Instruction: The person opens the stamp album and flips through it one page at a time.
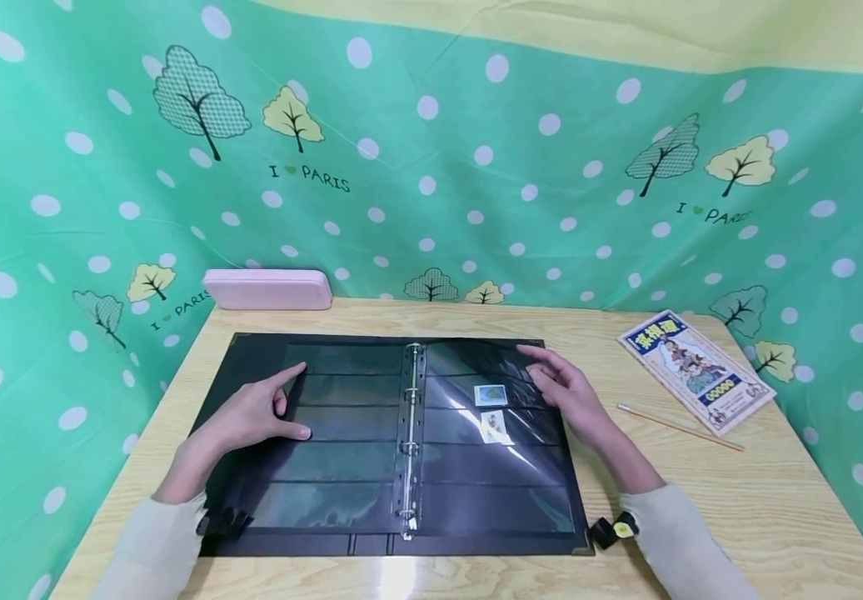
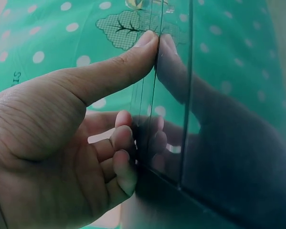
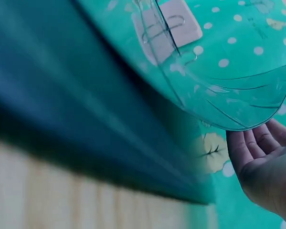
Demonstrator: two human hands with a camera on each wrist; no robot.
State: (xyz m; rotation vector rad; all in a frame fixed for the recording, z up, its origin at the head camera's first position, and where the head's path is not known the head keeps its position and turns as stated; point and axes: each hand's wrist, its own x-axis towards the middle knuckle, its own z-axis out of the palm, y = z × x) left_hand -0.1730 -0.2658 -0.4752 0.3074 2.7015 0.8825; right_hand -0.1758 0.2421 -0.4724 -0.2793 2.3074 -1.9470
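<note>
A black ring-bound stamp album [image 1: 251, 354] lies spread on the table, with metal rings [image 1: 411, 448] along its middle. My left hand [image 1: 251, 414] rests on the left page [image 1: 341, 462]; its thumb tip [image 2: 150, 39] touches the glossy surface, index finger stretched out, other fingers bent. On the right side, my right hand [image 1: 570, 396] pinches the outer edge of the clear pocket page [image 3: 248, 107], which bows upward in the right wrist view, fingers underneath. Two stamps, a blue one [image 1: 490, 395] and a pale one [image 1: 495, 427], sit in pockets of the right page.
A pink case [image 1: 266, 289] stands at the table's back left. To the right lie a colourful printed booklet [image 1: 694, 367] and a pencil [image 1: 679, 427]. A green dotted curtain [image 1: 431, 167] hangs close behind and beside the wooden table [image 1: 784, 517].
</note>
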